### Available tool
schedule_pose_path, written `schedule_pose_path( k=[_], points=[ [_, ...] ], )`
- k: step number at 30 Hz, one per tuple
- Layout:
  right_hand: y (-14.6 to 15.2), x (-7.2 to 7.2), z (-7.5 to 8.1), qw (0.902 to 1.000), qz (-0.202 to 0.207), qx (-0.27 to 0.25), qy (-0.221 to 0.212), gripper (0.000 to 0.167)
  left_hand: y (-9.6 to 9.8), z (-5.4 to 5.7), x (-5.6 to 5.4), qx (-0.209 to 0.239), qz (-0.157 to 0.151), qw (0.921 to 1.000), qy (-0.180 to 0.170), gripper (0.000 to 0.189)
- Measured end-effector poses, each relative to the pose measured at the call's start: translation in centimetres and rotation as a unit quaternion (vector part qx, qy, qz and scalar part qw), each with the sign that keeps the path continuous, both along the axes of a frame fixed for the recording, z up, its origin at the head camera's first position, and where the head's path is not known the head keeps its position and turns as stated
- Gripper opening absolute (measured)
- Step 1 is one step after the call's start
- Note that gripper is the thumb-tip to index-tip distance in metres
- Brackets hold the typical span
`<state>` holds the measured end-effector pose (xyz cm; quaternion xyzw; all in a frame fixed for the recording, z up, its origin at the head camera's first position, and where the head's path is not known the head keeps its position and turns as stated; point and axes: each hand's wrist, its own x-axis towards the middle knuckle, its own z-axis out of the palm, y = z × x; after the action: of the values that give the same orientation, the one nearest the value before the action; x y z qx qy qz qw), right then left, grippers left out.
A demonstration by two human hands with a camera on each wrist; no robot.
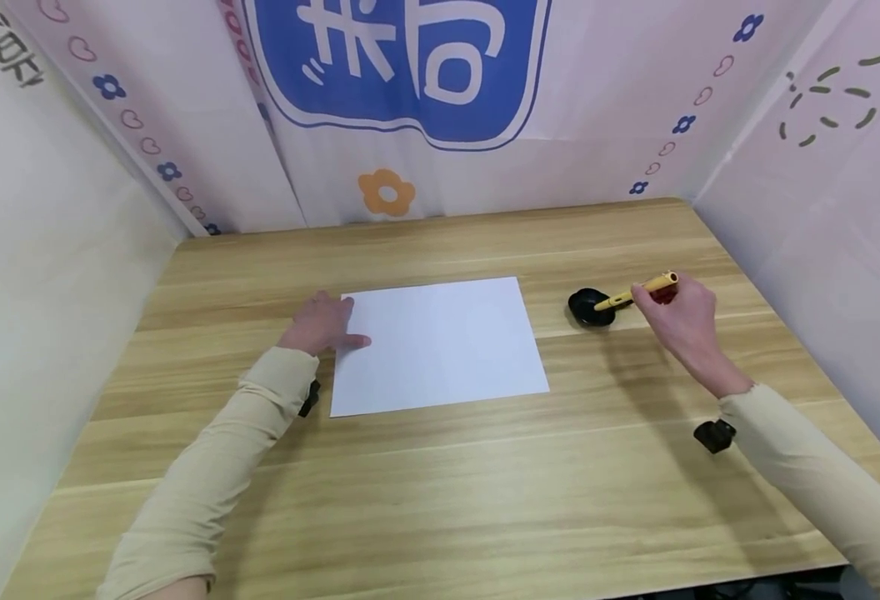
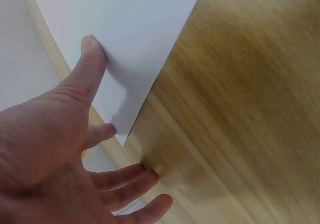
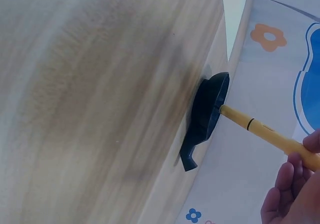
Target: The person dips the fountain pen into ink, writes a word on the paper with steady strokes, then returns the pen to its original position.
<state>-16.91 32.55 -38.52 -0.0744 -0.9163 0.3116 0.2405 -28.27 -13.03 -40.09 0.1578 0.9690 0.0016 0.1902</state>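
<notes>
A blank white sheet of paper (image 1: pixel 440 346) lies on the wooden table. My left hand (image 1: pixel 322 323) rests at its left edge, thumb and index fingertip touching the paper. In the left wrist view the other fingers of this hand (image 2: pixel 55 149) are spread off the sheet over the wood. Right of the paper sits a small black dish (image 1: pixel 586 307) with a short handle. My right hand (image 1: pixel 683 321) pinches a yellow pen (image 1: pixel 638 292), tilted with its lower end in the dish (image 3: pixel 205 114). The pen's tip is hidden inside.
Around everything spreads the light wooden table (image 1: pixel 440 500). A printed cloth wall (image 1: pixel 575 167) stands along its back edge, with side walls at left (image 1: pixel 57 275) and right (image 1: pixel 822 208). A black wrist camera (image 1: pixel 713 436) hangs beneath the right sleeve.
</notes>
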Motion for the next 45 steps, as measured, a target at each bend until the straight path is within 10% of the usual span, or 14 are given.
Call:
schedule_pose_path(
  k=[20, 45],
  points=[
    [-1.0, -2.7, 2.0, 0.9940, 0.042, 0.036, -0.094, 0.021, 0.0, -0.3, 0.4, 0.002, 0.009, 0.9999, -0.007, 0.083],
    [-1.0, -3.5, -1.3, 0.9909, 0.070, 0.015, -0.113, 0.020, -0.1, -0.2, 0.3, 0.007, 0.006, 0.9999, 0.006, 0.082]
  ],
)
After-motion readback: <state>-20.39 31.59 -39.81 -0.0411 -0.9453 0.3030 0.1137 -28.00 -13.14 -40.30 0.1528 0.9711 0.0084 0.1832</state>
